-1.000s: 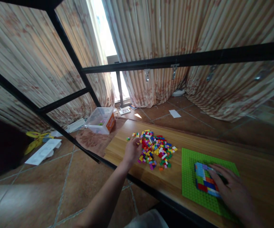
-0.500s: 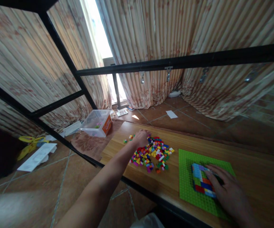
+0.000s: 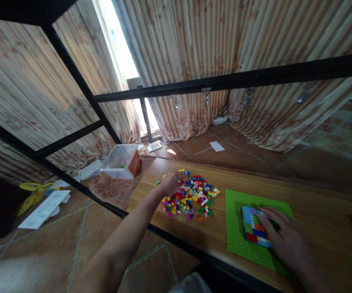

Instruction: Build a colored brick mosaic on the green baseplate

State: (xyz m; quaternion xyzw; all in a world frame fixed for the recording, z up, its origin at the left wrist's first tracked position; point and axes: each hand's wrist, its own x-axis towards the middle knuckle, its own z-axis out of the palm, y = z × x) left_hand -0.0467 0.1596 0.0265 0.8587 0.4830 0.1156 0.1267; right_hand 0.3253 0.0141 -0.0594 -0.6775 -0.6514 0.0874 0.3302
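A pile of small coloured bricks (image 3: pixel 192 197) lies on the wooden table (image 3: pixel 316 211). My left hand (image 3: pixel 170 184) reaches over the pile's far left edge, fingers curled down onto the bricks; whether it holds one I cannot tell. To the right lies a green baseplate (image 3: pixel 237 236) with a patch of blue, red and green bricks (image 3: pixel 252 230) built on it. My right hand (image 3: pixel 282 240) rests flat on the plate, fingers spread over the right side of that patch.
A black metal frame (image 3: pixel 224 79) crosses in front of the striped curtains. On the tiled floor to the left stand a clear plastic box (image 3: pixel 122 160), white sheets (image 3: pixel 43 205) and a yellow object (image 3: pixel 31 191). A few loose bricks lie beyond the pile.
My left hand moved from the pile's near left side to its far edge, then drew back slightly left. My right hand stayed on the baseplate. The camera turned a little.
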